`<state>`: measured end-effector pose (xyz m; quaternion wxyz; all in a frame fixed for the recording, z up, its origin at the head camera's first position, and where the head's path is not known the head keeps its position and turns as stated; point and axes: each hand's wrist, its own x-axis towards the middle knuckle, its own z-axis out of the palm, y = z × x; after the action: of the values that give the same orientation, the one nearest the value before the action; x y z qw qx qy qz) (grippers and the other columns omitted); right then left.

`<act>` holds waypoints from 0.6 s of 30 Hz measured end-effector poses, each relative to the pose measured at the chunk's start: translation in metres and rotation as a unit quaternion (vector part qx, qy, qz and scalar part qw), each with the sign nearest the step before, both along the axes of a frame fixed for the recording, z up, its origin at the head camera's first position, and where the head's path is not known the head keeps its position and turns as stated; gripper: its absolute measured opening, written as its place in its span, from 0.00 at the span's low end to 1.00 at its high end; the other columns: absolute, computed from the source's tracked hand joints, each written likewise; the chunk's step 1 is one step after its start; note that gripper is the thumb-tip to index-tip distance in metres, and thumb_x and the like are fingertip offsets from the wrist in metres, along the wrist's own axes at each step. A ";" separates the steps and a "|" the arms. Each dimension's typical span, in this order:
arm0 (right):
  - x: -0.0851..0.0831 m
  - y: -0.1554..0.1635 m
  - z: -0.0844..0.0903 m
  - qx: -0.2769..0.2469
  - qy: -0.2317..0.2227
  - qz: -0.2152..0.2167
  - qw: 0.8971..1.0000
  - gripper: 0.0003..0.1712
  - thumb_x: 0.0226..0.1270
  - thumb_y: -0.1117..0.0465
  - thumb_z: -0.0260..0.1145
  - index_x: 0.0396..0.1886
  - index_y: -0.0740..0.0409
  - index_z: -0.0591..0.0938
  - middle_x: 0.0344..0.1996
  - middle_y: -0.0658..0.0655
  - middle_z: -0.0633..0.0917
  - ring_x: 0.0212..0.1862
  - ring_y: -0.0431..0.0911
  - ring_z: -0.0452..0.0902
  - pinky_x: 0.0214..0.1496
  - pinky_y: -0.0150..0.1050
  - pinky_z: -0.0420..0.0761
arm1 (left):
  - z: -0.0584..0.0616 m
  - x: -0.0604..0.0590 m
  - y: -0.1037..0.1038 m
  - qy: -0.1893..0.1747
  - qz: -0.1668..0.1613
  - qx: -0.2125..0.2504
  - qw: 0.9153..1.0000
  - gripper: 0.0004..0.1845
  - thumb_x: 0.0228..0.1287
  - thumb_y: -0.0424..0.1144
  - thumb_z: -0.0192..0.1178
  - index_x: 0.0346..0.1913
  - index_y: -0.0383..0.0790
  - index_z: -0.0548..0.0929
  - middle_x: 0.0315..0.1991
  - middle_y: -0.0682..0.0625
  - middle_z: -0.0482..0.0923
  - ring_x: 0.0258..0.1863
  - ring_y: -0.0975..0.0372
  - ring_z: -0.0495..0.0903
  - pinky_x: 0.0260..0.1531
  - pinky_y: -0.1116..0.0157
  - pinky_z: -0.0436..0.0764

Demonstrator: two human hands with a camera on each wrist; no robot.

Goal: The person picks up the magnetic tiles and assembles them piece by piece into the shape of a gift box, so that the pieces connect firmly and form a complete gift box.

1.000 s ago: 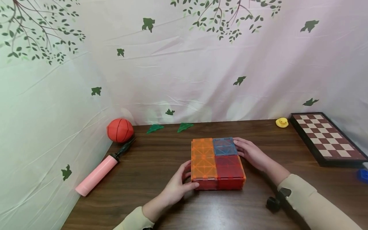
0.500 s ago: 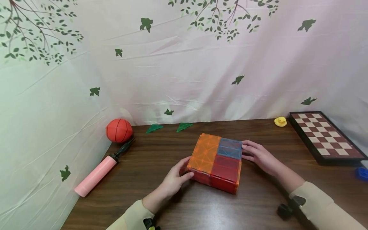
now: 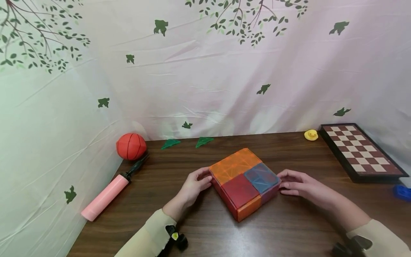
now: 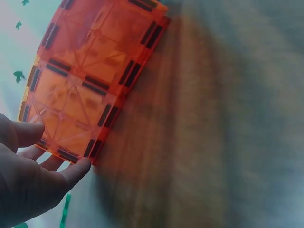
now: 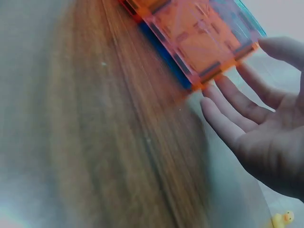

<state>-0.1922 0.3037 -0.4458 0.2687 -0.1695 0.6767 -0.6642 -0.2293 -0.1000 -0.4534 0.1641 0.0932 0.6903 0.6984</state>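
Note:
A flat square box of translucent magnetic tiles sits turned cornerwise on the table, its top orange, red and blue. At its left corner, my left hand pinches the side between thumb and fingers. The left wrist view shows that thumb and the fingers around the end of an orange tile wall. My right hand reaches the opposite corner, below the blue tile. In the right wrist view its fairly straight fingertips touch the lower edge of the tile box.
Two green triangular tiles lie near the back wall. At left are a red ball and a pink hand pump. On the right lie a yellow duck, a checkered board and a blue piece.
The tile box has turned from square-on to cornerwise, its orange half now at the back left. My right hand has moved right and toward me; my left has shifted slightly up.

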 end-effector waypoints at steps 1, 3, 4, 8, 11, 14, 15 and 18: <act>0.002 0.001 0.000 -0.003 -0.004 0.015 1.000 0.18 0.84 0.64 0.47 0.66 0.63 0.72 0.61 0.60 0.75 0.60 0.47 0.77 0.62 0.43 0.78 | 0.000 -0.003 0.001 -0.002 0.001 0.006 1.000 0.21 0.77 0.28 0.54 0.69 0.25 0.71 0.61 0.36 0.75 0.56 0.57 0.78 0.60 0.52 0.77; 0.005 0.003 0.001 -0.007 -0.012 0.042 0.999 0.19 0.84 0.65 0.46 0.67 0.65 0.71 0.62 0.61 0.74 0.61 0.49 0.76 0.63 0.43 0.77 | 0.000 -0.008 0.005 -0.004 0.006 0.018 1.000 0.22 0.77 0.28 0.53 0.69 0.25 0.71 0.62 0.35 0.74 0.57 0.56 0.78 0.60 0.51 0.77; 0.006 0.003 0.001 -0.008 -0.015 0.050 0.999 0.19 0.84 0.65 0.46 0.67 0.65 0.71 0.62 0.62 0.74 0.61 0.49 0.76 0.63 0.43 0.77 | 0.000 -0.011 0.006 -0.009 0.012 0.022 1.000 0.22 0.77 0.28 0.53 0.70 0.25 0.70 0.63 0.35 0.74 0.57 0.56 0.78 0.60 0.51 0.77; 0.008 0.002 0.002 0.007 -0.011 0.053 0.999 0.20 0.84 0.64 0.46 0.68 0.69 0.69 0.63 0.65 0.73 0.61 0.50 0.76 0.64 0.42 0.76 | 0.000 -0.010 0.014 -0.023 0.054 0.033 0.998 0.24 0.79 0.30 0.50 0.74 0.28 0.65 0.68 0.32 0.68 0.61 0.51 0.75 0.61 0.49 0.75; 0.006 -0.003 0.003 0.029 0.001 0.008 1.000 0.24 0.86 0.60 0.46 0.71 0.69 0.67 0.65 0.64 0.73 0.61 0.46 0.76 0.62 0.39 0.77 | 0.005 0.002 0.020 -0.036 0.088 0.038 0.995 0.27 0.80 0.33 0.49 0.76 0.30 0.59 0.71 0.30 0.62 0.67 0.44 0.70 0.63 0.45 0.72; 0.002 -0.014 0.004 0.031 0.008 -0.045 0.998 0.30 0.87 0.53 0.45 0.76 0.67 0.61 0.71 0.66 0.68 0.62 0.41 0.76 0.61 0.36 0.77 | 0.012 0.022 0.023 -0.047 0.095 0.046 0.993 0.31 0.79 0.37 0.49 0.77 0.31 0.55 0.74 0.29 0.54 0.72 0.40 0.62 0.66 0.42 0.67; 0.000 -0.019 0.004 0.027 0.012 -0.057 0.998 0.31 0.87 0.51 0.44 0.78 0.66 0.59 0.73 0.67 0.65 0.63 0.40 0.75 0.61 0.36 0.77 | 0.014 0.029 0.023 -0.049 0.089 0.048 0.994 0.33 0.78 0.38 0.50 0.78 0.32 0.54 0.76 0.29 0.52 0.73 0.39 0.60 0.66 0.41 0.66; -0.004 -0.033 0.005 0.011 0.013 -0.081 0.997 0.35 0.86 0.48 0.43 0.81 0.62 0.53 0.77 0.68 0.56 0.66 0.40 0.72 0.61 0.35 0.76 | 0.017 0.048 0.025 -0.063 0.054 0.054 0.995 0.37 0.76 0.42 0.53 0.80 0.35 0.51 0.79 0.31 0.46 0.75 0.40 0.54 0.68 0.40 0.64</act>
<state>-0.1966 0.2709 -0.4413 0.2071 -0.1199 0.6990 -0.6739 -0.1812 -0.0747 -0.4364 0.1643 0.0201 0.6438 0.7471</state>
